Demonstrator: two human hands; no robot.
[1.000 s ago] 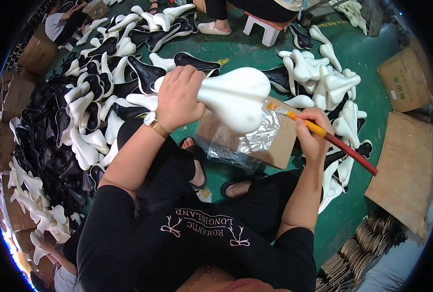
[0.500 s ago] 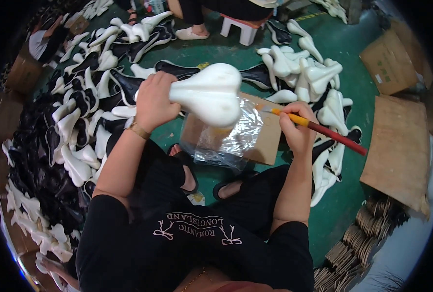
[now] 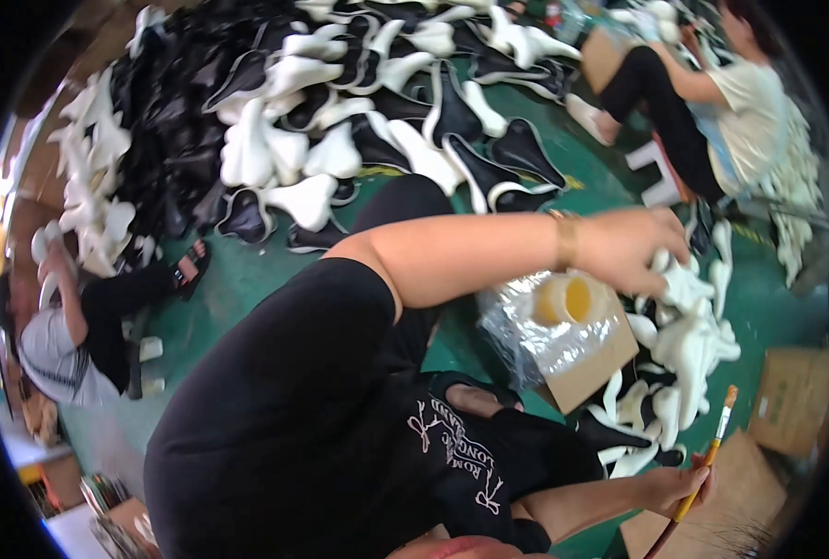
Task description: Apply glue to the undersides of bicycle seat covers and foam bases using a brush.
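Saddle heap: black and white bicycle-saddle shapes (image 3: 340,102) cover the green floor (image 3: 246,289) across the top of the view, lying every which way.
Nearby people: one person in a pale shirt (image 3: 740,112) sits at the upper right; another person in a grey top (image 3: 55,349) sits low at the left edge.
Cardboard sheet: a brown sheet (image 3: 593,365) lies on the floor in front of the wearer, with crinkled clear plastic wrap (image 3: 535,335) on it.
Yellow cup: a small round pot (image 3: 563,298) sits on the plastic, just below the left wrist.
White pile: a smaller pile of white saddles (image 3: 689,340) lies right of the cardboard.
Left hand: the left hand (image 3: 630,250) reaches across, fingers curled down onto the topmost white saddle of that pile.
Right hand: the right hand (image 3: 680,484) is low at the right, fingers pinched around a paintbrush.
Paintbrush: the paintbrush (image 3: 708,456) has an orange handle, bristles pointing up, clear of everything.
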